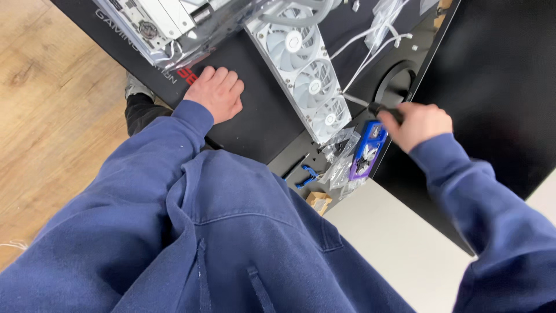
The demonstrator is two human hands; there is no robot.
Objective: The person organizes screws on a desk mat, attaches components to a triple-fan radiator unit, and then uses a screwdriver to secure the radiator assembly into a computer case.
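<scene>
Nearest the camera, at the counter (255, 124) edge, small clear bags (343, 168) of parts and a blue-and-purple packet (368, 149) lie just below the right hand (421, 124), which is closed around a black-handled screwdriver (379, 108). Further in, the left hand (217, 91) rests palm-down with fingers loosely curled, holding nothing, on the black mat (260, 110). Beyond both, the screwdriver tip meets the white triple-fan radiator (301, 66).

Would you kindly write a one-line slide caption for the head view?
Right hand holds a screwdriver to the white triple-fan radiator; left hand rests on the black mat.
</scene>
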